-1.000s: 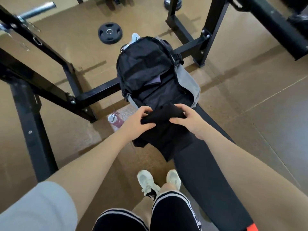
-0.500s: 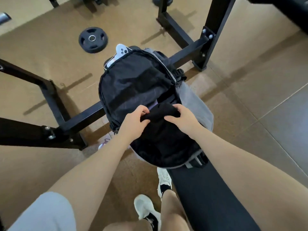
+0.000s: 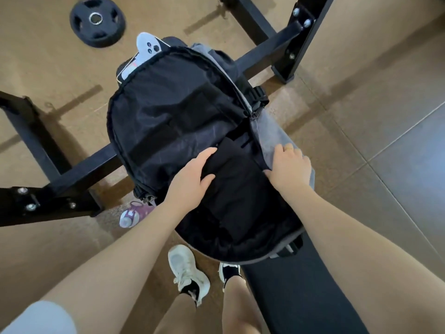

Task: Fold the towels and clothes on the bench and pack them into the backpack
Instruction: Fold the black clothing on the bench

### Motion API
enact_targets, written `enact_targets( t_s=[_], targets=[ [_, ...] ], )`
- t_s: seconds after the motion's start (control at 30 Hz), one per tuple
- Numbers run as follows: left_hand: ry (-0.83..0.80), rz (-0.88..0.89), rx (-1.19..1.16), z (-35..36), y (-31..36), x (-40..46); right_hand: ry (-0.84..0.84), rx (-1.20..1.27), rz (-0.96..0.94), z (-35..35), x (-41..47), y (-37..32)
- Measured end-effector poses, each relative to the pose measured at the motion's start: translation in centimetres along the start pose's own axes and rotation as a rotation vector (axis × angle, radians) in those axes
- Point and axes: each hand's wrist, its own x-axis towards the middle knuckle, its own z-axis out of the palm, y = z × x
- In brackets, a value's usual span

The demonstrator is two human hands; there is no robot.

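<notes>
No writing legible; left hand (image 3: 190, 182) seemingly presses garment (image 3: 231, 189) into backpack (image 3: 168, 112).

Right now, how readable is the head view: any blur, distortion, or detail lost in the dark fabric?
Head view: sharp in the middle, wide-angle bending toward the edges; soft, even light with faint shadows under the rack frame; the black garment under the left hand merges with the backpack lining, so folds are hard to read; right hand is clear.

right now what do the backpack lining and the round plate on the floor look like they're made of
Backpack lining: thin black woven synthetic, probably nylon, going by its faint sheen and fine creases. Weight plate: matte black, likely rubber-coated or painted iron, with a shiny metal ring at the hub; the coating can't be settled from here.
</notes>
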Motion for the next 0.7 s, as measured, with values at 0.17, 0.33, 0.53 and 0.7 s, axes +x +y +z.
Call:
enact_targets(
  t_s=[0.17, 0.33, 0.53, 0.7],
  targets=[
    [0.006, 0.133, 0.08, -0.1, 1.2, 0.3, 0.095, 0.209, 0.0, -1.4, 0.6, 1.6],
    [0.024, 0.303, 0.044, 1.1, 4.8, 2.9, 0.156, 0.62, 0.121, -4.7, 0.6, 4.3],
    [0.152, 0.313, 0.601, 4.2, 7.5, 7.2, 0.157, 0.732, 0.146, -5.2, 2.3, 5.3],
    [-0.187, 0.353, 0.755, 7.4, 6.0, 3.3, 0.155, 0.792, 0.156, -4.4, 1.8, 4.7]
  ],
)
